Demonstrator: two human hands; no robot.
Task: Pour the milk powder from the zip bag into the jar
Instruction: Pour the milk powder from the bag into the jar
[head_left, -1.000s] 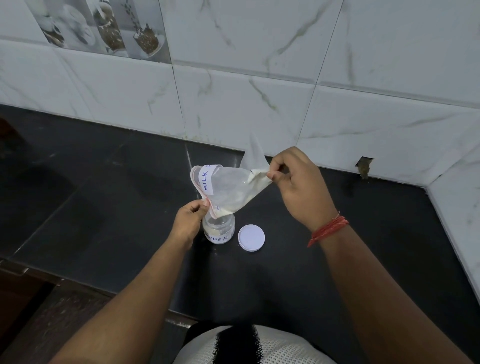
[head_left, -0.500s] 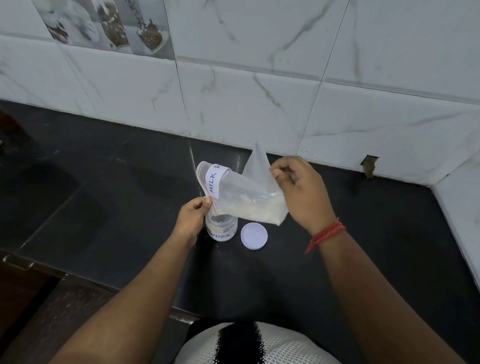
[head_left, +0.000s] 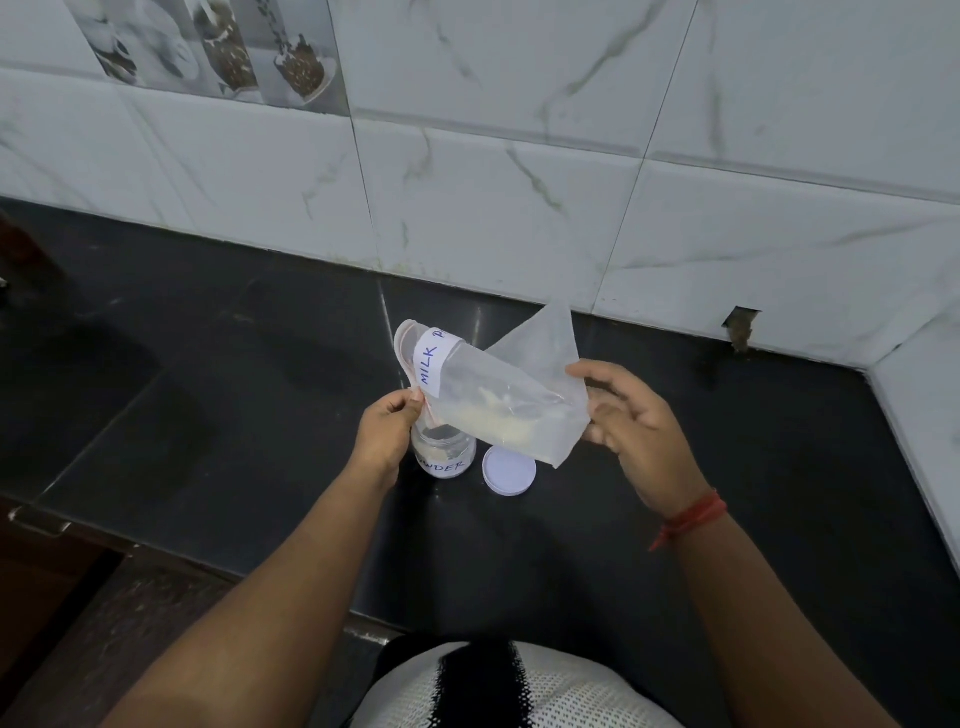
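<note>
A clear zip bag with a white "MILK" label lies on its side in the air, pale powder gathered along its lower edge. My left hand pinches the bag's pink zip mouth just above the open jar. The small clear jar stands on the black counter and carries a label ending in "WDER". My right hand holds the bag's bottom end, thumb on the front and fingers behind the plastic. Part of the jar's mouth is hidden behind the bag and my left hand.
The jar's white lid lies flat on the counter just right of the jar. The black counter runs to a marble-tiled wall at the back and right. The counter's front edge is near my body.
The bag has come down from a steep tilt to nearly level, and powder has slid to its lower edge. My right hand shifted from pinching the top corner to holding the bottom end.
</note>
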